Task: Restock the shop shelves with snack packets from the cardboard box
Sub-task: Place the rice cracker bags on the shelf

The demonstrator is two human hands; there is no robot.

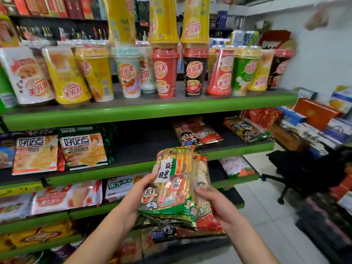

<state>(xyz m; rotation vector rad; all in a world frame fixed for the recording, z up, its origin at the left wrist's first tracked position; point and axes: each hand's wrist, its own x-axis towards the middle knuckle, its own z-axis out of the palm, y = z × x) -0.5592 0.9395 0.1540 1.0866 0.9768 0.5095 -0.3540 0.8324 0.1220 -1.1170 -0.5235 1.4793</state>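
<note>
Rows of milk tea cups (165,73) are stood along the top tier, a black office chair (308,172) is set on the white tiled floor (266,212), and boxed goods (316,113) are piled against the wall.

two hands (133,199), two held snack packets (171,187), one office chair (304,174)

2nd shelf (236,147): open dark gap mid-shelf, betw. biscuit packs (83,149) on L and cartoon-face packs (198,134) on R. Top shelf (152,109) packed w/ cups (163,73), no way in. Black chair (304,172) stands on floor aisle to R.
</note>
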